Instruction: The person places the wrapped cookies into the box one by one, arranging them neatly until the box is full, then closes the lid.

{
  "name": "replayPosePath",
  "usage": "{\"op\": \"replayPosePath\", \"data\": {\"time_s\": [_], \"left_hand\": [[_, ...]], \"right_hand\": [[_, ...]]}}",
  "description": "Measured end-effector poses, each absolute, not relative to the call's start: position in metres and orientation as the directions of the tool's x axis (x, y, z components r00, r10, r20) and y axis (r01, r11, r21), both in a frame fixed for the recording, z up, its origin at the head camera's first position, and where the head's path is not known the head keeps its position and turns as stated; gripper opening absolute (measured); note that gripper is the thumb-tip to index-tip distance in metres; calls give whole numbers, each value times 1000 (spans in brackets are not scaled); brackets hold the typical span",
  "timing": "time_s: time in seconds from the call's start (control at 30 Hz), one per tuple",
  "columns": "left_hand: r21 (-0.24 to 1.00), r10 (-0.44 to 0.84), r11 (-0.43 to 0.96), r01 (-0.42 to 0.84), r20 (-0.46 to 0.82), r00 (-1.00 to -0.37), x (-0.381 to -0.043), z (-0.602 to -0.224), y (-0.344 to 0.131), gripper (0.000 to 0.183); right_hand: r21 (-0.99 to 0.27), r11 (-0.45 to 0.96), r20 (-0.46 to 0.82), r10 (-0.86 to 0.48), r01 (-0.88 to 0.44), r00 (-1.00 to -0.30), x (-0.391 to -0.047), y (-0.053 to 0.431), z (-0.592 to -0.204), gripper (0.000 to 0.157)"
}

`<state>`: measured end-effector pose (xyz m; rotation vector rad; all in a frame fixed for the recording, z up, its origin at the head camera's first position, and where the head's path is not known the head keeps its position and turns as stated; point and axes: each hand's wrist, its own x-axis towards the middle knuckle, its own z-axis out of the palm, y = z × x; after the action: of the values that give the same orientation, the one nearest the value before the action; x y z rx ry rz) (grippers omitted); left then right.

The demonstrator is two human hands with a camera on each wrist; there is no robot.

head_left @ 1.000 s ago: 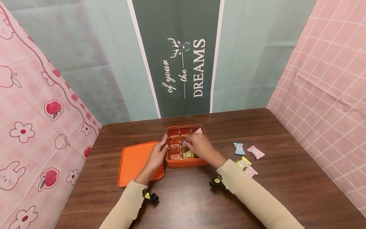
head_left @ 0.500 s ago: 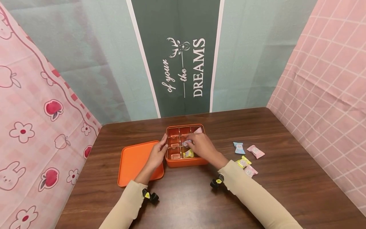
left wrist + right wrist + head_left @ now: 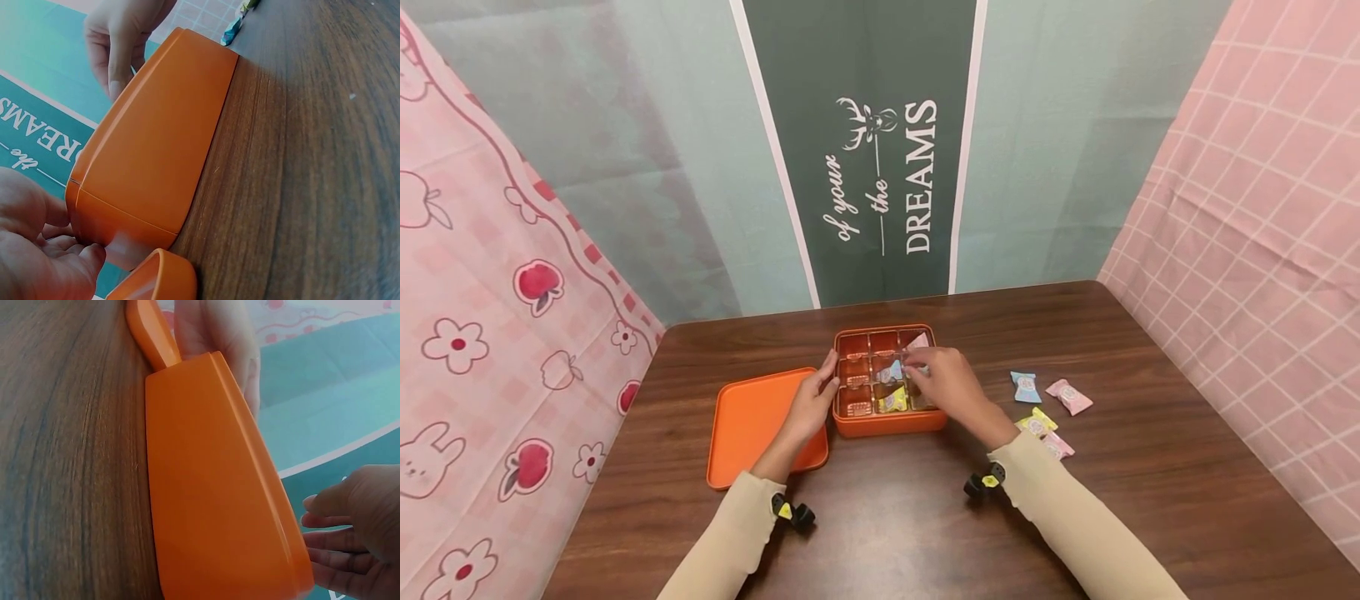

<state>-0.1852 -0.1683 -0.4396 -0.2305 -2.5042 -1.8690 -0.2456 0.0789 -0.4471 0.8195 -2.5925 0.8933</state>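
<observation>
An orange box (image 3: 891, 427) with a clear divided insert stands on the table. In the head view, a pink wrapped candy (image 3: 919, 340) sits in its far right compartment, a blue wrapped candy (image 3: 889, 372) in the middle one and a yellow wrapped candy (image 3: 892, 401) in the front middle one. My left hand (image 3: 811, 406) rests its fingers against the box's left side. Over the box's right compartments hovers my right hand (image 3: 951, 383); the right wrist view shows its fingers loosely bent, nothing between them, beside the box's rim. It hides part of the right column.
The orange lid (image 3: 752, 429) lies left of the box, partly under my left forearm. To the right lie another blue candy (image 3: 1025, 387), another pink candy (image 3: 1069, 397), another yellow candy (image 3: 1037, 422) and a further pink candy (image 3: 1058, 446). Fabric hangs behind the table.
My right hand has let go of the blue candy, which now lies in the middle compartment, and has drawn back to the right. My left hand stays against the box.
</observation>
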Motion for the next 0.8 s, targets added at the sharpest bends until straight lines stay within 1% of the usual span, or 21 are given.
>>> {"op": "replayPosePath", "data": {"time_s": [0.2, 0.37, 0.53, 0.67, 0.8], "left_hand": [[954, 106, 275, 119, 93, -990, -185, -440, -169, 50], [952, 107, 283, 121, 94, -990, -185, -440, -168, 50], [949, 110, 289, 125, 97, -989, -185, -440, -169, 50], [946, 107, 299, 123, 94, -990, -187, -443, -170, 50], [943, 96, 308, 129, 105, -990, -195, -462, -171, 50]], "right_hand": [[-498, 656, 403, -404, -567, -821, -243, 89, -449, 14], [-497, 692, 396, -356, -524, -846, -241, 100, -450, 23], [-523, 696, 401, -308, -492, -862, -238, 111, -450, 31], [-530, 702, 398, -290, -476, -870, -237, 119, -450, 31], [-524, 710, 402, -280, -470, -872, -236, 130, -451, 30]]}}
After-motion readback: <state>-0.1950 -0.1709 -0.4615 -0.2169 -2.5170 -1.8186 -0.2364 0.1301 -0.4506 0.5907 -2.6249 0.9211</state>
